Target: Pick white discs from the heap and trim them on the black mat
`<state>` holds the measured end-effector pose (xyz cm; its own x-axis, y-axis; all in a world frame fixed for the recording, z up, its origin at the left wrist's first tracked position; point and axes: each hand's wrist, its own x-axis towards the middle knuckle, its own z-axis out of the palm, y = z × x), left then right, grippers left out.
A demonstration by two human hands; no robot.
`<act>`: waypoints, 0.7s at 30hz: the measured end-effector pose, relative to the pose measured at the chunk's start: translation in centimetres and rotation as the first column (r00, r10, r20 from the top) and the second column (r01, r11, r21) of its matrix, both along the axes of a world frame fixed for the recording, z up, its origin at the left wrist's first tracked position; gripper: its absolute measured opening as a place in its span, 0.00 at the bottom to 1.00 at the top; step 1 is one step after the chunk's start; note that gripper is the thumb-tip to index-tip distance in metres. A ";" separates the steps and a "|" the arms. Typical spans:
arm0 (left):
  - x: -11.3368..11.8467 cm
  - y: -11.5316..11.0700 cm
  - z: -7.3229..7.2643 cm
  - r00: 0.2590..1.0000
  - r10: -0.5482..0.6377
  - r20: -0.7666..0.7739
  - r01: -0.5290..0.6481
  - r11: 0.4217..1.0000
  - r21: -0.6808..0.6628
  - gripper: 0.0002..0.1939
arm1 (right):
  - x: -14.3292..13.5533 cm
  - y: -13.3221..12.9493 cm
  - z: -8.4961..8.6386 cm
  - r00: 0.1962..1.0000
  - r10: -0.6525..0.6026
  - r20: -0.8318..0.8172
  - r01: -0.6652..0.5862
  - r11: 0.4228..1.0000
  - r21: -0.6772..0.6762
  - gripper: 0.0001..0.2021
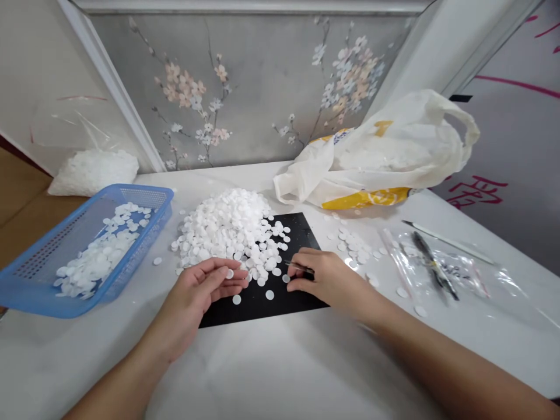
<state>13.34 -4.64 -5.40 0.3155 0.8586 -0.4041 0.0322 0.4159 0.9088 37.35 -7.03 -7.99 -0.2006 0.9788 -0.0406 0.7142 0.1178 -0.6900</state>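
My left hand [196, 291] pinches a small white disc [230, 273] between thumb and fingers, just in front of a big heap of white discs [223, 224]. In my right hand [330, 277] is a pair of thin metal tweezers [300, 268], tips pointing left. Close to those tips is another disc; whether they touch it I cannot tell. Both hands are over a black mat [258, 310], whose back left part lies under the heap. A few single discs lie on the mat between the hands.
A blue plastic basket [131, 251] with discs inside stands at left, a filled clear bag [94, 172] behind it. At back right lies a white plastic bag [385, 157]. Loose discs [356, 248], a black pen-like tool [433, 265] and a clear zip bag [468, 280] are on the right.
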 end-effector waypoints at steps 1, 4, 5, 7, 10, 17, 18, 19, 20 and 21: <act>0.1 -0.1 -0.1 1.000 -0.007 0.014 0.008 1.000 -0.020 0.12 | -0.1 0.0 -0.2 1.000 0.014 0.014 -0.014 1.000 0.004 0.05; 0.4 -0.4 -0.3 0.997 0.009 0.073 -0.002 0.995 -0.098 0.14 | -0.3 0.2 -0.5 0.995 0.050 0.084 -0.056 0.997 0.061 0.06; 0.5 -0.5 -0.4 0.995 0.018 0.095 -0.006 0.993 -0.122 0.14 | -0.3 0.2 -0.5 0.992 0.060 0.114 -0.070 0.994 0.082 0.07; 0.7 -0.7 -0.5 0.991 0.012 0.135 0.009 0.988 -0.151 0.15 | -0.4 0.1 -0.3 0.987 0.064 0.145 -0.081 0.990 0.114 0.09; 0.9 -1.0 -0.6 0.989 -0.035 0.146 0.056 0.989 -0.140 0.15 | -0.9 -0.2 0.4 1.000 -0.001 -0.019 0.002 0.999 0.049 0.08; 2.4 -2.3 -0.5 0.988 -0.149 0.029 0.151 0.988 -0.044 0.10 | -2.9 -1.4 1.5 0.830 -0.118 -0.545 -0.059 0.953 -0.297 0.10; 2.6 -2.4 -0.5 0.988 -0.155 0.016 0.155 0.987 -0.027 0.10 | -3.1 -1.5 1.4 0.809 -0.120 -0.576 -0.076 0.950 -0.304 0.11; 2.8 -2.5 -0.4 0.988 -0.155 -0.004 0.155 0.988 -0.010 0.09 | -3.2 -1.5 1.3 0.786 -0.119 -0.606 -0.096 0.946 -0.310 0.11; 3.0 -2.6 -0.3 0.988 -0.152 -0.022 0.152 0.988 0.007 0.08 | -3.3 -1.5 1.2 0.765 -0.115 -0.634 -0.117 0.943 -0.312 0.12; 3.1 -2.6 -0.2 0.989 -0.144 -0.034 0.144 0.989 0.017 0.08 | -3.4 -1.6 1.1 0.750 -0.108 -0.652 -0.130 0.943 -0.306 0.12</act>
<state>16.42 -7.22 -5.56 0.4233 0.8129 -0.4001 0.1205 0.3871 0.9141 33.99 -8.59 -6.88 -0.3040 0.9322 -0.1967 0.0731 -0.1830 -0.9804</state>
